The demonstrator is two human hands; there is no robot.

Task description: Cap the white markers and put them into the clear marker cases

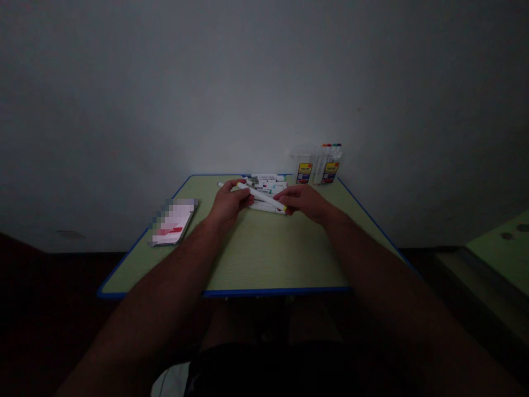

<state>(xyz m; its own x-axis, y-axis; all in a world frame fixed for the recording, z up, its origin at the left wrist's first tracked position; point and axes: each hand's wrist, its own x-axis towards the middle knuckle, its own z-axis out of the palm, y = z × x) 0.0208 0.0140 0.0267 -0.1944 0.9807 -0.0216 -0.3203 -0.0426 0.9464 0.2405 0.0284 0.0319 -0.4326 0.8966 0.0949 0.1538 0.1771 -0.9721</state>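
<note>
Between my two hands is a white marker (264, 198) with yellow at its ends, tilted down toward the right. My left hand (230, 202) is closed on its left end, thumb and fingers pinching it. The fingers of my right hand (301, 199) close round the right end. Behind and beneath it lies a loose pile of white markers (270, 178) with coloured marks. One more white marker (266, 208) lies just below the held one, partly hidden by it.
Two clear plastic marker cases stand at the table's back right: the left case (305, 165) shows no coloured caps, the right case (330, 165) holds several markers. A phone-like device (173, 223), partly pixelated, lies at the left. The green table (273, 259) has a blue edge and meets the wall.
</note>
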